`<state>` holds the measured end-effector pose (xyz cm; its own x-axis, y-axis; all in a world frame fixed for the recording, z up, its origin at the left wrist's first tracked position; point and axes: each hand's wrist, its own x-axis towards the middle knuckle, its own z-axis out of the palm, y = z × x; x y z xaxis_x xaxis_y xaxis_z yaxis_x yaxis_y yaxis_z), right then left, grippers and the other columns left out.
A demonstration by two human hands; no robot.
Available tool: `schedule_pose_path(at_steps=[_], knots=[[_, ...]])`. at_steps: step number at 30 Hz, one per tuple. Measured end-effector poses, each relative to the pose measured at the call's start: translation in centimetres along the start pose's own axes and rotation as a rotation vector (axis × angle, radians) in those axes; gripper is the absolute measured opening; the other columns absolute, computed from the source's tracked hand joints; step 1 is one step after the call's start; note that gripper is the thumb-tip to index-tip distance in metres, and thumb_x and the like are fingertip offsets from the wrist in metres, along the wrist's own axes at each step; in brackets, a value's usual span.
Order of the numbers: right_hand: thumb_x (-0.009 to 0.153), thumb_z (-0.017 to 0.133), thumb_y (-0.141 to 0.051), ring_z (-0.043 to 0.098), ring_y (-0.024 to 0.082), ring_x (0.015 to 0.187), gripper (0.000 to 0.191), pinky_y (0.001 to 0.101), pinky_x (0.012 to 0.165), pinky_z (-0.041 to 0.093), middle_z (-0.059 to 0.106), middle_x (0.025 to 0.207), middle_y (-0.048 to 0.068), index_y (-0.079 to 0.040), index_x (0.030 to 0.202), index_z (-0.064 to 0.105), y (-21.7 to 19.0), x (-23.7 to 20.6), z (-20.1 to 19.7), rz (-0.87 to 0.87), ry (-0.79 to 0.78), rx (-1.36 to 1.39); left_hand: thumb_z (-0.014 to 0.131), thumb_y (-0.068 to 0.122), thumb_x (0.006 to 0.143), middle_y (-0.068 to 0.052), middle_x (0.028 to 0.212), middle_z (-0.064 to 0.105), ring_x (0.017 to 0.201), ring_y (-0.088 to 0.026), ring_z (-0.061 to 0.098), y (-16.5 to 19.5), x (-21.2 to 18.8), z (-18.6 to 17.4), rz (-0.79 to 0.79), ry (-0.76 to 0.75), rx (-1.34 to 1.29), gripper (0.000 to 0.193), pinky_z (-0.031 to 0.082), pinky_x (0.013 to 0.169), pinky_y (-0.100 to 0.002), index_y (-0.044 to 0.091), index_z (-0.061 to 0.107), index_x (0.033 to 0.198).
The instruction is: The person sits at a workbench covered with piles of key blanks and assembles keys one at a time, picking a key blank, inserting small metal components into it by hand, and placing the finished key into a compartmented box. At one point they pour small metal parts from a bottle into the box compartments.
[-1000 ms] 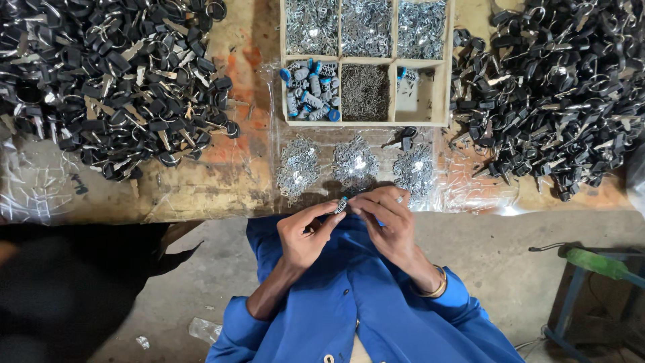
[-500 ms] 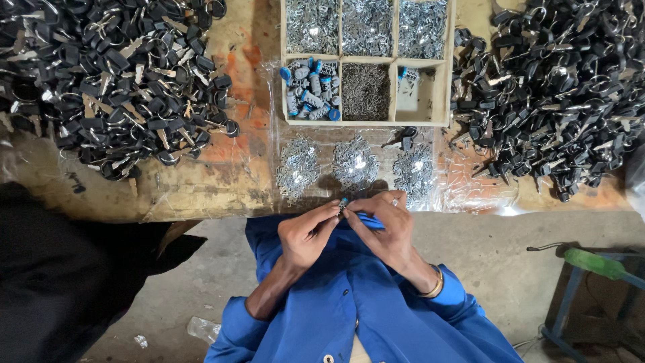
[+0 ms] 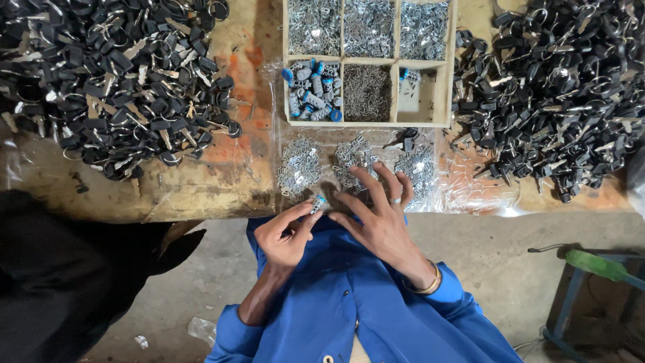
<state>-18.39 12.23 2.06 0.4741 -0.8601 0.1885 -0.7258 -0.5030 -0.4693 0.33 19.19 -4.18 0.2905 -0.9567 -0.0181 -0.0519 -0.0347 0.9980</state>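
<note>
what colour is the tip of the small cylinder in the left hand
Blue tip on the silver small cylinder, pinched by the left hand; head view.

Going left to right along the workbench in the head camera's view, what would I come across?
Left heap of black-headed keys → wooden compartment tray of small metal parts, with three small piles of silver bits in front of it → right heap of black-headed keys.

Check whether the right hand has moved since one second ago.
Yes. The right hand has opened and reached forward toward the wooden tray, its fingers now spread over the small metal-part piles.
</note>
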Motion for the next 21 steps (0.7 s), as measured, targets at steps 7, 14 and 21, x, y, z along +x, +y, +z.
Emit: schedule_pose_path(at_steps=[7,14,21], knots=[[0.079,0.086,-0.015,0.057,0.024,0.119,0.032,0.0503,0.107,0.029,0.066,0.117,-0.002,-0.019,0.108,0.073,1.9,-1.8,-0.3,-0.167,-0.023,0.113,0.084,-0.004,0.084,-0.012,0.107,0.080,0.060,-0.005,0.066,-0.3,-0.3,1.0,-0.045,-0.055,-0.046,0.025,0.049,0.048,-0.020,-0.001,0.075,0.107],[0.085,0.082,-0.006,0.063,0.022,0.103,0.023,0.0409,0.095,0.035,0.070,0.106,-0.001,-0.010,0.105,0.073,1.6,-2.0,0.6,0.021,0.049,0.248,0.085,0.000,0.084,-0.010,0.104,0.080,0.058,-0.005,0.065,0.0,0.0,1.4,-0.052,-0.094,-0.002,0.025,0.049,0.047,-0.020,-0.001,0.076,0.107],[0.087,0.081,-0.006,0.065,0.019,0.093,0.021,0.0343,0.093,0.039,0.073,0.102,0.000,-0.010,0.107,0.073,0.4,-1.3,0.9,0.100,0.085,0.399,0.085,0.000,0.084,-0.010,0.102,0.081,0.061,-0.006,0.069,-0.1,0.0,1.3,-0.026,-0.104,0.062,0.026,0.051,0.050,-0.021,0.001,0.076,0.109]])
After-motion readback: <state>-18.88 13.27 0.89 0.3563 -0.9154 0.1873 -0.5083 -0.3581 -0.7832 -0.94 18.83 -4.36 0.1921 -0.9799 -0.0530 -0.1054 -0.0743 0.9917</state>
